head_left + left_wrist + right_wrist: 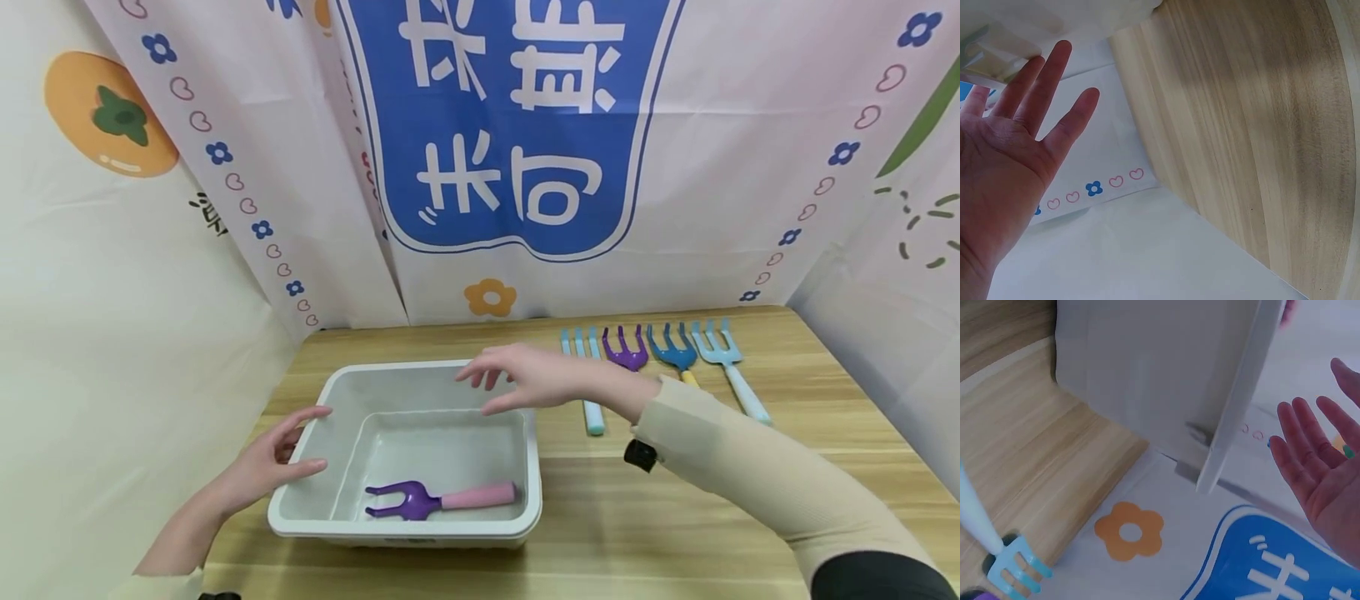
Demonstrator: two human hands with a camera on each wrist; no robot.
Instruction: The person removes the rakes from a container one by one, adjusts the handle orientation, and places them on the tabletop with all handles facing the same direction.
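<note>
A white plastic basin (pixel 525 528) stands on the table, and a purple garden hand fork (pixel 412 502) with a pink handle lies inside it near the front wall. My left hand (pixel 262 463) is at the basin's left edge, thumb and fingertips reaching over the rim. Its fingers look fairly straight and spread in the left wrist view, where part of the hand is cut off. Above the basin's back right corner hovers my right hand (pixel 536 377), fingers relaxed and nothing in them. The right wrist view shows that palm beside the basin wall (pixel 1160 369).
Right of the basin lie more hand forks in a row: a light blue one (pixel 593 417), a purple one (pixel 627 354), a blue one with a yellow handle (pixel 675 355) and another light blue one (pixel 738 383). Printed cloth (pixel 712 208) hangs around the wooden table (pixel 637 533).
</note>
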